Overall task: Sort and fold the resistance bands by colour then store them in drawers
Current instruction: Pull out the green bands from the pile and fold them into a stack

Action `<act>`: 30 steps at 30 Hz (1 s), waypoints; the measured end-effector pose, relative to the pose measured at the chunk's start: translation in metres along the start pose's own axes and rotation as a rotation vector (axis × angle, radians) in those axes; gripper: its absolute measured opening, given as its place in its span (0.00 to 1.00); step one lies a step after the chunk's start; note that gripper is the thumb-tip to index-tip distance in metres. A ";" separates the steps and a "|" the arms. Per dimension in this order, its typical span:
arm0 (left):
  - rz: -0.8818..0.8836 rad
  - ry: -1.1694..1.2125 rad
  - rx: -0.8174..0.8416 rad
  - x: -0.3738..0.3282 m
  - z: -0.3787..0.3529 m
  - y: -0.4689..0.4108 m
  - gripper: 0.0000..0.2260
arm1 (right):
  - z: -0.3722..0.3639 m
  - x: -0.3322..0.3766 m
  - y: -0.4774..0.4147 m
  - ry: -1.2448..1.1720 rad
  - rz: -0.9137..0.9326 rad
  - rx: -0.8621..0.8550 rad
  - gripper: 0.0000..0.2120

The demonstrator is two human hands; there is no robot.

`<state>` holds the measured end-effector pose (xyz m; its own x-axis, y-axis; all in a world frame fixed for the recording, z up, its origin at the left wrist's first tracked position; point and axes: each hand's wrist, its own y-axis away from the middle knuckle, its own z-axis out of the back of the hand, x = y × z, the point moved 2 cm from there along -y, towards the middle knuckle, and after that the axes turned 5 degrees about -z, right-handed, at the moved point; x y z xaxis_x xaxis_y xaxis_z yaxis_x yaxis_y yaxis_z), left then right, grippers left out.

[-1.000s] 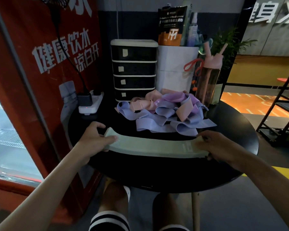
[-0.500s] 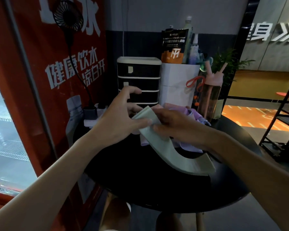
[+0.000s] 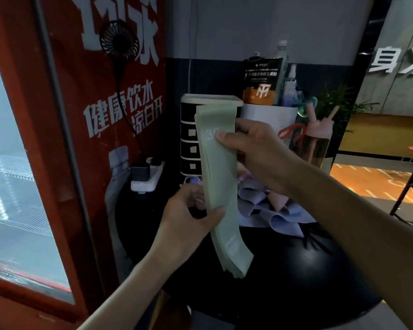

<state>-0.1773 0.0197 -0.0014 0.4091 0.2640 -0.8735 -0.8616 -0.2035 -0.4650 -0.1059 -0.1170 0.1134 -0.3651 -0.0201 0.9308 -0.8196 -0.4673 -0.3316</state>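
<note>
Green rubber is what both hands have hold of: the green band [image 3: 221,182] is up in the air above the round black table [image 3: 320,270], flattened into a doubled strip and touching nothing but the hands. Its long axis runs almost straight up and down, the top fold level with the lid of the drawer unit [image 3: 188,139] at the far side, the loose lower end dangling toward the near right.

The right hand [image 3: 255,153] pinches the upper part, thumb pressed on the near face beside the printed number, fingers hidden behind. The left hand [image 3: 188,220] grips lower down, thumb laid across the near face and fingers curled round the back. A long stretch of strip lies between the two grips, and a shorter tail hangs free below the left one.

The fold, I judge, turns on that vertical line: bringing the top end down onto the bottom halves the strip. The drawers stand directly behind the band, nearer the left hand. The pile of lilac and pink bands [image 3: 272,210] lies unsorted on the table, far right of the grips.
</note>
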 end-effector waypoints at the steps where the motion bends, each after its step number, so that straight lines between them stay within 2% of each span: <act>1: -0.015 -0.030 -0.020 0.002 0.003 0.000 0.09 | -0.001 0.001 -0.004 -0.020 0.001 -0.003 0.11; 4: -0.065 -0.089 -0.081 0.005 0.015 -0.010 0.06 | -0.004 0.001 -0.016 -0.052 0.001 0.007 0.11; 9: -0.216 -0.321 -0.184 0.004 0.045 -0.061 0.08 | -0.006 0.011 -0.033 -0.070 0.017 0.041 0.07; 11: -0.247 -0.335 -0.182 -0.001 0.054 -0.073 0.09 | -0.007 0.016 -0.032 -0.069 0.040 0.071 0.08; 14: -0.223 -0.242 -0.087 0.005 0.056 -0.068 0.10 | -0.006 0.009 -0.021 -0.062 0.015 0.087 0.08; 20: -0.018 -0.195 0.101 0.067 0.035 0.002 0.12 | -0.007 -0.052 0.027 -0.041 -0.183 0.152 0.07; 24: -0.081 -0.205 0.316 0.079 0.038 0.031 0.09 | -0.011 -0.086 0.048 -0.080 -0.268 0.162 0.15; 26: -0.094 -0.184 0.256 0.080 0.048 0.022 0.10 | -0.011 -0.093 0.049 -0.106 -0.294 0.138 0.17; 28: -0.003 -0.213 0.090 0.088 0.059 0.001 0.07 | -0.014 -0.096 0.047 -0.113 -0.302 0.136 0.19; 30: 0.109 -0.444 0.030 0.104 0.065 -0.022 0.13 | -0.017 -0.098 0.044 -0.114 -0.303 0.143 0.21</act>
<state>-0.1355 0.1133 -0.0721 0.1527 0.6222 -0.7678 -0.9036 -0.2268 -0.3635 -0.1141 -0.1203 0.0050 -0.0560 0.0436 0.9975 -0.8100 -0.5861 -0.0199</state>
